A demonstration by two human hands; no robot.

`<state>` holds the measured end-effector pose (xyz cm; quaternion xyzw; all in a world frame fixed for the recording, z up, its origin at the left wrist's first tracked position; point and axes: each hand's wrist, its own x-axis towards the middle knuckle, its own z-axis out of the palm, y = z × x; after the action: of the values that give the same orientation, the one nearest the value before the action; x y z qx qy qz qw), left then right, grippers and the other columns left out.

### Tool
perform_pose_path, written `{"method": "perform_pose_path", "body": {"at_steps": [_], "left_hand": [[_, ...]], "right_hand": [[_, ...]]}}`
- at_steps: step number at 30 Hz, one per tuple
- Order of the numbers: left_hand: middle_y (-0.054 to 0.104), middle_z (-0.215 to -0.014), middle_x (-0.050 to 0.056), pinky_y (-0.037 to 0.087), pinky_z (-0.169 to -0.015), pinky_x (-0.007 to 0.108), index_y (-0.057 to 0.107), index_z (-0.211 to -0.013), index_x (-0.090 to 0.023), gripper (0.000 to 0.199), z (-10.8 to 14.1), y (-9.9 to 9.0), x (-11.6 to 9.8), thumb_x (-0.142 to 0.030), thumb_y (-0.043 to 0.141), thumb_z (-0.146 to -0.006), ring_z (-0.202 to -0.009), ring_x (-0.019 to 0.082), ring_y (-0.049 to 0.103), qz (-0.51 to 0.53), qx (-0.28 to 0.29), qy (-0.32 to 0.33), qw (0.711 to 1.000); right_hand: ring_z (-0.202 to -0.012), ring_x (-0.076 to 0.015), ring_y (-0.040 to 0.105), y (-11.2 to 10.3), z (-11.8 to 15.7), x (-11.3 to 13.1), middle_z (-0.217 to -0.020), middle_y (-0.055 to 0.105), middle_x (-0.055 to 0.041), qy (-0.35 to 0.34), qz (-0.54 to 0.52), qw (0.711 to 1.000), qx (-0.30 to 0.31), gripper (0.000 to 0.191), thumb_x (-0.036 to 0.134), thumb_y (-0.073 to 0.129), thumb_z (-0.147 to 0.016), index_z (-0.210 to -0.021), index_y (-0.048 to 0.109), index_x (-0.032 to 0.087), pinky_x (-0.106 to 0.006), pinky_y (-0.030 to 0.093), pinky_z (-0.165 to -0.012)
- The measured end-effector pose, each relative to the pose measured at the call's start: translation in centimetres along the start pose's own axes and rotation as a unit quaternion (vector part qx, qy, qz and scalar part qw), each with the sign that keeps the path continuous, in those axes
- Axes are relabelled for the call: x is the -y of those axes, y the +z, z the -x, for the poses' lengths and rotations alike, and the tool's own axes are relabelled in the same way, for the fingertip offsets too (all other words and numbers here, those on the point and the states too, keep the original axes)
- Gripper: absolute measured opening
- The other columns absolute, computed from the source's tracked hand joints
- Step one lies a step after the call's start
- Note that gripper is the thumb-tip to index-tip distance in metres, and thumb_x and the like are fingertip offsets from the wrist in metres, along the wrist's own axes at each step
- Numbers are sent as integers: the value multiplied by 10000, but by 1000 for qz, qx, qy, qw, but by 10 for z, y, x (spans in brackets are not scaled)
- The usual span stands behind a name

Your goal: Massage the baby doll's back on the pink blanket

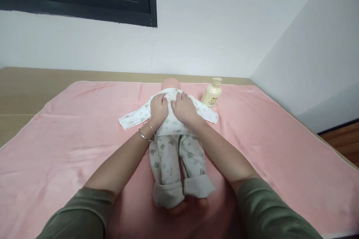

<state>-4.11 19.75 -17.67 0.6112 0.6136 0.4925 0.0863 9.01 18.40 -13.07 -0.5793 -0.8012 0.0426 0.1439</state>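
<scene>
A doll point(175, 128) lies lengthwise in front of me, dressed in a white printed long-sleeved top point(174, 121) and matching trousers point(168, 156) with turned-up cuffs. Its bare round head point(171, 83) points away; no face shows. My left hand point(159, 108) rests on the left side of the upper torso, its fingers bent slightly and partly hidden. On the right side, my right hand point(184, 108) lies flat with fingers a little spread, pressing on the cloth. Neither hand holds anything. Both sleeves of the top stretch out sideways. The feet point(178, 208) are in shadow below the cuffs.
A pale yellow pump-style bottle point(212, 93) stands just beyond the doll's right sleeve. Beneath everything spreads a pink blanket point(70, 138) on a wooden surface point(17, 93). A white wall point(210, 37) with a dark-framed window point(112, 7) rises behind; another wall borders the right.
</scene>
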Motion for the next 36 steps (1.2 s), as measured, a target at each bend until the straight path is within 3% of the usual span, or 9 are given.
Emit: {"method": "perform_pose_path", "body": {"at_steps": [3, 7, 12, 18, 20, 23, 28, 32, 36], "left_hand": [[758, -1168, 142, 489, -1078, 466, 724, -1030, -173, 381, -2, 0, 3, -253, 364, -931, -1120, 295, 665, 0, 17, -6, 1000], [762, -1133, 129, 499, -1058, 465, 719, -1019, -194, 377, -2, 1, 5, -236, 356, -927, -1093, 285, 670, 4, 13, 3, 1000], [740, -1224, 149, 470, -1106, 508, 716, -1108, -167, 392, 0, 2, 2, -247, 378, -926, -1182, 311, 647, -2, 5, 2, 1000], [742, -1232, 147, 472, -1111, 500, 724, -1109, -166, 409, 0, 2, 1, -242, 370, -918, -1185, 311, 646, 5, 6, 6, 1000], [749, -1214, 134, 485, -1098, 477, 726, -1100, -174, 403, 0, 1, 2, -248, 377, -915, -1168, 297, 653, 2, -1, 4, 1000], [761, -1175, 120, 507, -1060, 454, 729, -1069, -192, 386, 0, 0, 2, -257, 379, -918, -1123, 284, 667, 3, -2, 3, 1000], [752, -1156, 141, 496, -1058, 465, 718, -1037, -181, 389, 0, -1, 1, -227, 350, -921, -1113, 295, 666, -9, 8, 12, 1000], [747, -1148, 153, 487, -1060, 488, 706, -1052, -172, 375, 0, -1, -1, -227, 359, -921, -1108, 311, 663, -21, 15, 16, 1000], [746, -1164, 151, 479, -1070, 501, 706, -1044, -176, 362, 0, 0, -1, -230, 371, -920, -1129, 321, 655, -18, 12, 8, 1000]], "right_hand": [[-1573, -392, 291, 2, 13, 18, -1653, 342, -277, -92, 30, 995, -15, 602, 215, 372, -1010, -1561, 386, -27, -537, 223, -1285], [-1591, -278, 287, 0, -2, 2, -1663, 393, -161, -179, -35, 983, 23, 563, 197, 314, -1013, -1544, 460, 81, -485, 201, -1310], [-1611, -290, 229, 1, -27, -28, -1702, 296, -176, -68, -89, 993, 26, 663, 426, 315, -1048, -1609, 331, 73, -519, 182, -1309], [-1561, -371, 329, 2, -6, -1, -1669, 332, -247, 14, -11, 1000, 6, 677, 390, 289, -1055, -1603, 303, -9, -532, 244, -1278], [-1554, -392, 337, 3, 7, 15, -1650, 335, -293, 14, 30, 999, -2, 658, 321, 317, -1047, -1585, 312, -58, -521, 256, -1274], [-1557, -405, 322, 4, 17, 27, -1634, 353, -308, -49, 62, 997, -13, 614, 212, 369, -1010, -1554, 372, -72, -521, 236, -1282], [-1589, -326, 277, 0, -4, 1, -1673, 366, -179, -140, -26, 990, 3, 562, 276, 374, -1022, -1542, 468, 87, -531, 211, -1298], [-1615, -304, 211, -2, -24, -22, -1715, 287, -94, -86, -105, 990, 43, 612, 435, 356, -1045, -1600, 394, 180, -596, 126, -1308], [-1595, -331, 261, -1, -19, -13, -1705, 309, -128, -40, -81, 996, 22, 601, 414, 314, -1057, -1588, 405, 148, -596, 174, -1296]]}}
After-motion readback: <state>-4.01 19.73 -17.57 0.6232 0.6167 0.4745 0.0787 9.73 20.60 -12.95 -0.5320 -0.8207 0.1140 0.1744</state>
